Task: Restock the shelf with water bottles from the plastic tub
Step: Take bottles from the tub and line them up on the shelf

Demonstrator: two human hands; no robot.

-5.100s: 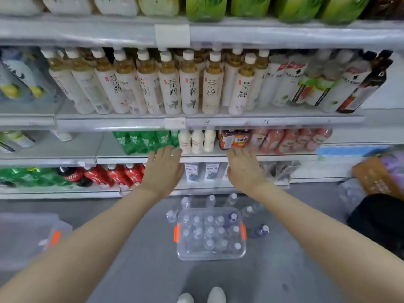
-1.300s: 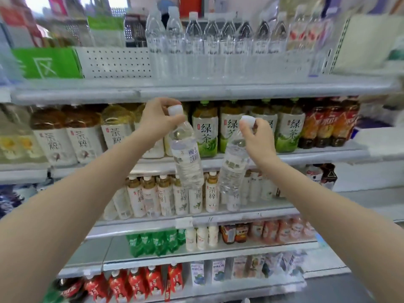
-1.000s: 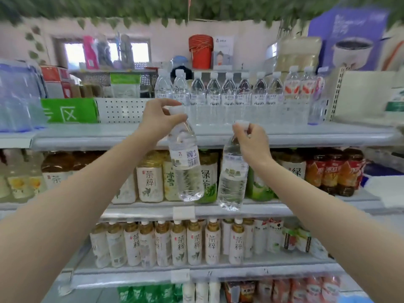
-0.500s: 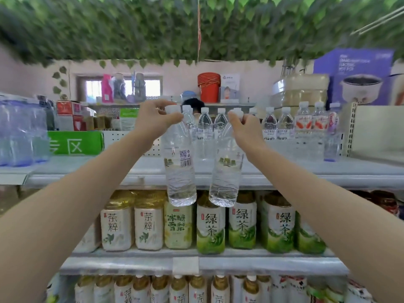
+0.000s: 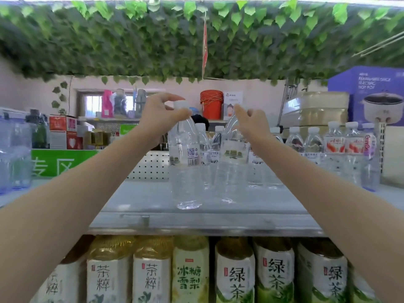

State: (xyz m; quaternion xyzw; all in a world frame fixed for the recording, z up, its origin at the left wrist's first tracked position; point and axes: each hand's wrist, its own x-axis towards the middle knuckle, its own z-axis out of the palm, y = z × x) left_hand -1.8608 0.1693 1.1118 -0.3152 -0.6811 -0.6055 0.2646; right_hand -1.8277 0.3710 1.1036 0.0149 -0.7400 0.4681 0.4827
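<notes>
Clear, water-filled left bottle (image 5: pixel 185 178) cap-pinched in the left hand (image 5: pixel 159 117), right bottle (image 5: pixel 231 154) neck-gripped in the right hand (image 5: pixel 253 123).

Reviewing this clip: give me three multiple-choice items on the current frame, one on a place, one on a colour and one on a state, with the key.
1. Where is the bottle held by the left hand?
A. On the floor
B. Upright at the front of the top shelf
C. Inside a box

2. What colour is the bucket in the background?
A. Blue
B. White
C. Orange

3. What is the right hand doing?
A. Gripping a second bottle near its neck
B. Hanging empty
C. Pressing flat on the shelf

Key:
1 B, since its base is at the shelf's front part.
2 C, since it is plainly orange.
3 A, since the fingers curl round the neck.
</notes>
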